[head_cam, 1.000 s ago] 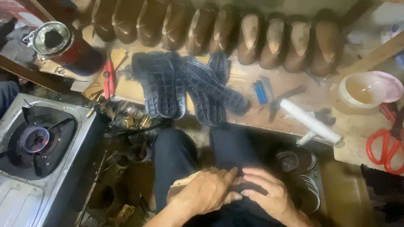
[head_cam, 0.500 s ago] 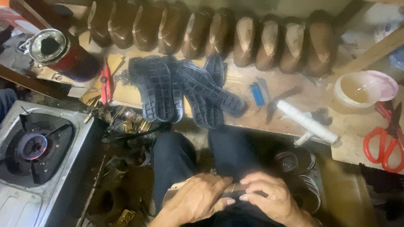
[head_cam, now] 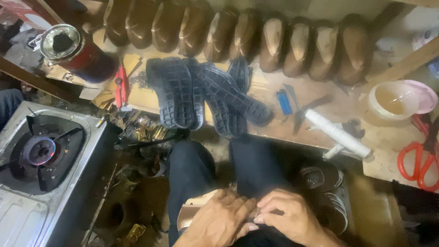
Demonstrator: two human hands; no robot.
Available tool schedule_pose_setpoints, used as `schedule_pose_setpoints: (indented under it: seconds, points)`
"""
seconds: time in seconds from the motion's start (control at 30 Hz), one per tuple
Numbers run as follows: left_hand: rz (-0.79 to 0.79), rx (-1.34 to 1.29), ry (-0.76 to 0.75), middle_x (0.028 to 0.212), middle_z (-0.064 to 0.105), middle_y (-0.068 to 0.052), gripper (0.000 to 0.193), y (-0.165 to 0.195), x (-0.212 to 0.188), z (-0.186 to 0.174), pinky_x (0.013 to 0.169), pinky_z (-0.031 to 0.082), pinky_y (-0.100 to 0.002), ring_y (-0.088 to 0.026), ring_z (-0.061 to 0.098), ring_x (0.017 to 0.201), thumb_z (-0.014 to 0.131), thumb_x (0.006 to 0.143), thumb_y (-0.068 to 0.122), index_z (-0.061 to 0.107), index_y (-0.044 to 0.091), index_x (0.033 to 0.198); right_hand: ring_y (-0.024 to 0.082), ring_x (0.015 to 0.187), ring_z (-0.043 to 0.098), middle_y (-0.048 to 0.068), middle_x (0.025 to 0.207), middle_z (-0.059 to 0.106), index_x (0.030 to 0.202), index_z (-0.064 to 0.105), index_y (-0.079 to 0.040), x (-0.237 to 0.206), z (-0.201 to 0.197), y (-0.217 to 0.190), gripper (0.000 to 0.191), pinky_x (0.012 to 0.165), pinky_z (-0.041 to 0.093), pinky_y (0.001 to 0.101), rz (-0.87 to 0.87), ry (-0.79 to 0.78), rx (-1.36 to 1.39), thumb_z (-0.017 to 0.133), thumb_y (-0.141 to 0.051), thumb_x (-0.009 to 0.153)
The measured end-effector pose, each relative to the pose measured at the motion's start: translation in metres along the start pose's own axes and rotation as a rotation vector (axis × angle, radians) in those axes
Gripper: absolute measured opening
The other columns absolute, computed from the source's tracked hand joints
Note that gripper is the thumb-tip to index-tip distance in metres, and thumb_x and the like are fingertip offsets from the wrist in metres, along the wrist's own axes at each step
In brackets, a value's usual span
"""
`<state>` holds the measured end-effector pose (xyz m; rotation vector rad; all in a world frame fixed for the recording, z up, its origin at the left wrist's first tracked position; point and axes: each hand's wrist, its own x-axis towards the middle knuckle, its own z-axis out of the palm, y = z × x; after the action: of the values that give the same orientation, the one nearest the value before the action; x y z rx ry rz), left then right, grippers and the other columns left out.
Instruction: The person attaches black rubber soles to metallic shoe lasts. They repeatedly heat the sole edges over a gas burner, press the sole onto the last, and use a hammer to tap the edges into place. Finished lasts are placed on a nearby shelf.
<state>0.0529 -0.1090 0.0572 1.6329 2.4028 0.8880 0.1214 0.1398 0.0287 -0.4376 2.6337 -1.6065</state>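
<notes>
My hands have slid lower on my lap — left hand (head_cam: 222,218) and right hand (head_cam: 290,218) both grasping the tan last (head_cam: 194,209), well below the soles (head_cam: 206,93).

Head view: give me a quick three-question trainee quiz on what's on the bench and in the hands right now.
1. True or false: both hands, left hand and right hand, rest on the tan shoe piece over the lap.
2. Which lies nearest the blue lighter? A) black rubber soles B) red scissors C) gas stove
3. Fill in: the white tube lies on the ____ workbench.

Key: 1 true; 2 A; 3 wooden.
</notes>
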Motion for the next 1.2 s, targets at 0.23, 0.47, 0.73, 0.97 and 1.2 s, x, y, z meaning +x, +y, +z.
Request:
schedule_pose_setpoints:
  seconds: [0.23,0.47,0.73,0.97,1.2]
  points:
    - [-0.290,-0.322,0.062,0.128,0.069,-0.020,0.056,-0.006,0.004,-0.019,0.104,0.045,-0.043,-0.036,0.063,0.119,0.066,0.097,0.037,0.060,0.001,0.139,0.029,0.125,0.063,0.020,0.133,0.066,0.129,0.063,0.002,-0.004,0.006,0.033,0.048,0.109,0.049,0.0429,0.134,0.258,0.768,0.075,-0.022,0.089]
    - [-0.405,-1.442,0.485,0.154,0.051,-0.020,0.071,0.021,0.026,-0.028,0.119,0.033,-0.037,-0.028,0.047,0.144,0.055,0.099,0.031,0.034,-0.004,0.158,0.033,0.132,0.058,0.023,0.139,0.062,0.141,0.055,0.005,-0.006,0.046,0.009,0.060,0.113,0.042,0.0460,0.332,0.130,0.855,0.067,-0.029,0.093]
    - [-0.480,-0.599,0.396,0.150,0.051,-0.025,0.099,0.009,0.034,-0.046,0.114,0.039,-0.042,-0.036,0.050,0.142,0.074,0.085,0.036,0.020,-0.004,0.158,0.032,0.141,0.054,0.023,0.146,0.057,0.148,0.047,0.008,-0.007,0.035,-0.015,0.070,0.117,0.036,0.0429,0.211,0.014,0.577,0.065,-0.030,0.092]
    - [-0.470,-0.208,0.275,0.125,0.066,-0.022,0.064,-0.005,0.031,-0.050,0.110,0.042,-0.047,-0.041,0.059,0.123,0.071,0.087,0.037,0.053,0.004,0.139,0.032,0.147,0.051,0.024,0.151,0.053,0.153,0.041,0.011,-0.002,0.037,-0.017,0.078,0.121,0.031,0.0405,0.166,-0.015,0.504,0.062,-0.029,0.090]
    - [-0.240,-1.349,0.335,0.148,0.055,-0.013,0.080,-0.026,0.021,-0.045,0.115,0.042,-0.043,-0.027,0.054,0.136,0.059,0.096,0.048,0.034,0.004,0.158,0.032,0.133,0.057,0.025,0.149,0.051,0.161,0.026,0.001,0.009,0.027,-0.005,0.086,0.111,0.044,0.0448,0.373,-0.122,1.065,0.065,-0.028,0.089]
